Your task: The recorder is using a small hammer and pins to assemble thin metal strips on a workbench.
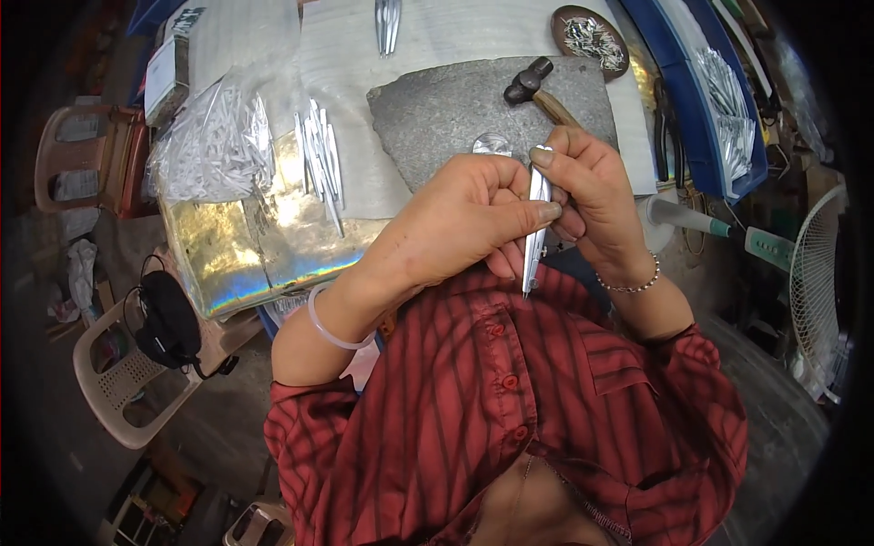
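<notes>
My left hand (482,214) and my right hand (587,182) meet over the near edge of the bench, in front of my red striped shirt. Between them is a slim silver pointed metal piece (537,227), held upright and looking like a drawing compass. The left thumb presses on its middle, while right thumb and fingers pinch the top end. Just beyond my hands lies a dark stone slab (428,109). On it rest a hammer (537,86) with a wooden handle and a small shiny round metal piece (492,144), partly covered by my left hand.
Several slim silver pieces (320,159) lie left of the slab, beside a clear bag of whitish parts (214,141). A brown bowl of small metal pins (590,41) sits at the back right. Pliers (669,136), a blue bin (678,77) and a fan (815,282) are rightward.
</notes>
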The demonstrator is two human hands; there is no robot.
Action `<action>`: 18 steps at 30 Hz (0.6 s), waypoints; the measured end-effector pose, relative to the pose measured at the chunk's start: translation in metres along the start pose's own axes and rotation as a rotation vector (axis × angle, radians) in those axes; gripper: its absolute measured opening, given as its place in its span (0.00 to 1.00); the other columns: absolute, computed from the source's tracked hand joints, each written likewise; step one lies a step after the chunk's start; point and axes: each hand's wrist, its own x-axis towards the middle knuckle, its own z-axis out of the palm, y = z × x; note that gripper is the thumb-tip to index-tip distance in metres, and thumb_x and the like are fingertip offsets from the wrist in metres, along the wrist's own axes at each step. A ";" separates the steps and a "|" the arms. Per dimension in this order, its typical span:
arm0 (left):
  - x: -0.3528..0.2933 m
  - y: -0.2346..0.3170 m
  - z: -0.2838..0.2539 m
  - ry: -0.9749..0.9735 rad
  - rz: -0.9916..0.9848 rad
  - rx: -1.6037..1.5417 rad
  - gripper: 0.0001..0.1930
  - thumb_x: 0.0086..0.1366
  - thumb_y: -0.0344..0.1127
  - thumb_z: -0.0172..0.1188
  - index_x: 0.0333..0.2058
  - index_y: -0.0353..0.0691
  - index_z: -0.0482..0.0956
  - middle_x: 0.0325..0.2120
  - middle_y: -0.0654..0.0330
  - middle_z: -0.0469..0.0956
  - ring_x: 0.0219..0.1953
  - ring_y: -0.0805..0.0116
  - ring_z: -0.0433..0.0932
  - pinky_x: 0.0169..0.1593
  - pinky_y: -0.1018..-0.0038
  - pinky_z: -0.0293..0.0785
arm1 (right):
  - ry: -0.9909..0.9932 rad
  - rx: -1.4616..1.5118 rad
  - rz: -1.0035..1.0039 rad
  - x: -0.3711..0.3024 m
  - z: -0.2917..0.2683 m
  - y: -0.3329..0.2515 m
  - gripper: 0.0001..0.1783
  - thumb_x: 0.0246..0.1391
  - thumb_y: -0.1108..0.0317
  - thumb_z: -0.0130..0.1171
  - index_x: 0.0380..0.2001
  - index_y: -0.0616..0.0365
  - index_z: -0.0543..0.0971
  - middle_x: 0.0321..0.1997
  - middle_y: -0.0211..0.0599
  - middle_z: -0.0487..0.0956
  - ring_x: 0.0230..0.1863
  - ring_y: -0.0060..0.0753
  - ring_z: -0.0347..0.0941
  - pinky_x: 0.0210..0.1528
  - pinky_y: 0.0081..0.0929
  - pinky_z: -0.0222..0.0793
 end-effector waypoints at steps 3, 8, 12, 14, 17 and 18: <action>0.005 -0.001 0.004 0.013 0.035 0.036 0.08 0.62 0.35 0.57 0.32 0.36 0.72 0.19 0.64 0.75 0.19 0.80 0.75 0.22 0.86 0.71 | -0.040 -0.091 -0.038 0.000 -0.010 -0.009 0.08 0.53 0.67 0.56 0.24 0.55 0.69 0.16 0.25 0.70 0.09 0.12 0.59 0.10 0.10 0.51; -0.017 -0.011 0.011 0.276 0.246 -0.065 0.07 0.62 0.29 0.54 0.37 0.33 0.70 0.30 0.56 0.77 0.24 0.73 0.76 0.28 0.81 0.75 | -0.015 -0.443 -0.255 0.001 -0.066 -0.073 0.07 0.55 0.67 0.52 0.27 0.58 0.69 0.19 0.30 0.73 0.12 0.12 0.61 0.15 0.09 0.55; -0.022 -0.023 0.021 0.490 0.460 -0.292 0.09 0.60 0.28 0.56 0.38 0.34 0.69 0.27 0.58 0.74 0.27 0.69 0.76 0.32 0.74 0.77 | 0.290 -1.023 -0.374 0.038 -0.135 -0.065 0.11 0.52 0.67 0.53 0.22 0.63 0.69 0.16 0.33 0.71 0.16 0.21 0.66 0.18 0.22 0.60; -0.025 -0.033 0.015 0.466 0.546 -0.392 0.08 0.59 0.25 0.57 0.37 0.36 0.69 0.31 0.55 0.75 0.30 0.69 0.77 0.34 0.76 0.77 | 0.342 -1.291 -0.417 0.055 -0.151 -0.049 0.10 0.49 0.67 0.53 0.24 0.65 0.70 0.18 0.44 0.72 0.21 0.42 0.71 0.25 0.34 0.65; -0.020 -0.036 0.020 0.412 0.621 -0.588 0.09 0.59 0.25 0.57 0.36 0.37 0.68 0.31 0.53 0.74 0.30 0.67 0.77 0.34 0.75 0.78 | 0.466 -1.416 -0.604 0.059 -0.147 -0.039 0.08 0.48 0.68 0.55 0.28 0.63 0.71 0.25 0.48 0.75 0.26 0.51 0.72 0.30 0.38 0.66; -0.019 -0.038 0.020 0.435 0.594 -0.630 0.08 0.59 0.26 0.57 0.34 0.38 0.66 0.31 0.52 0.74 0.30 0.67 0.77 0.34 0.74 0.79 | 0.511 -1.375 -0.706 0.049 -0.133 -0.041 0.09 0.47 0.69 0.56 0.29 0.63 0.72 0.28 0.47 0.75 0.26 0.49 0.72 0.29 0.36 0.67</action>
